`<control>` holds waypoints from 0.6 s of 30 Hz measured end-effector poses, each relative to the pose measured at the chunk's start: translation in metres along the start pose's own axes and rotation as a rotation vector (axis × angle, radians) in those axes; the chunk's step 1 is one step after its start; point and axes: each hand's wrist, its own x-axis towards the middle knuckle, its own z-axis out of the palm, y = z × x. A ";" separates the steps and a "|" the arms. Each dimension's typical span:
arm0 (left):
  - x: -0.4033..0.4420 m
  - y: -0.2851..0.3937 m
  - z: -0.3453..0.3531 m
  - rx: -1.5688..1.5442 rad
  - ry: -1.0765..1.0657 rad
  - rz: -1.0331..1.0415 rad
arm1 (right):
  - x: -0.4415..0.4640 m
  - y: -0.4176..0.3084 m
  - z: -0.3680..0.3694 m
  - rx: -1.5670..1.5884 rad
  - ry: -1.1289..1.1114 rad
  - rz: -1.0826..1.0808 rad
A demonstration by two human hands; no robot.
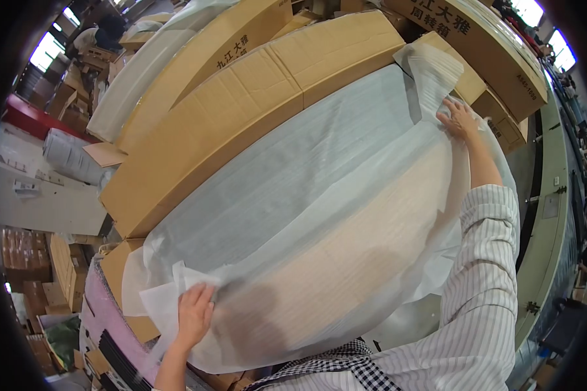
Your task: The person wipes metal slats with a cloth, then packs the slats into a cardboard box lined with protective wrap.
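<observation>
A thin, translucent white foam sheet [319,202] is spread inside a large open cardboard box [241,117] and drapes over its near side. Through the sheet shows a pale, long surface whose kind I cannot make out. At the lower left, my left hand [195,313] has its fingers closed together on a crumpled edge of the sheet. My right hand [460,120] lies at the far right corner, fingers spread on the bunched sheet. Whatever is beneath the foam stays covered.
Behind the box stand more long cartons [476,39] with printed characters. A foam roll [75,156] lies on a white table [45,199] at the left. Stacked boxes [23,254] are at the lower left, and a long pale green bench [548,215] runs along the right.
</observation>
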 end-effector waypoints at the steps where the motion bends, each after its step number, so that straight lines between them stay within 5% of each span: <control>1: 0.001 -0.010 0.010 0.023 0.087 -0.004 | -0.010 0.005 0.001 -0.083 0.055 0.009; 3: 0.006 -0.010 0.013 0.039 0.180 -0.018 | -0.017 0.005 -0.007 -0.252 0.171 0.011; 6: 0.028 0.003 -0.017 0.036 -0.107 -0.165 | -0.005 0.004 -0.019 -0.353 0.126 0.069; 8: 0.028 0.005 -0.013 -0.001 -0.115 -0.255 | 0.009 -0.002 -0.020 -0.398 0.101 0.097; 11: 0.029 0.006 -0.011 -0.072 -0.127 -0.428 | 0.029 -0.023 -0.019 0.341 0.285 0.039; 12: 0.030 0.007 -0.014 -0.174 -0.197 -0.502 | 0.025 -0.030 -0.019 0.343 0.279 0.040; 14: 0.031 0.009 -0.018 -0.385 -0.326 -0.652 | 0.014 -0.048 -0.026 -0.064 -0.082 -0.710; 18: 0.021 0.015 -0.004 -0.273 -0.185 -0.397 | 0.056 -0.003 0.026 -0.206 -0.137 -0.402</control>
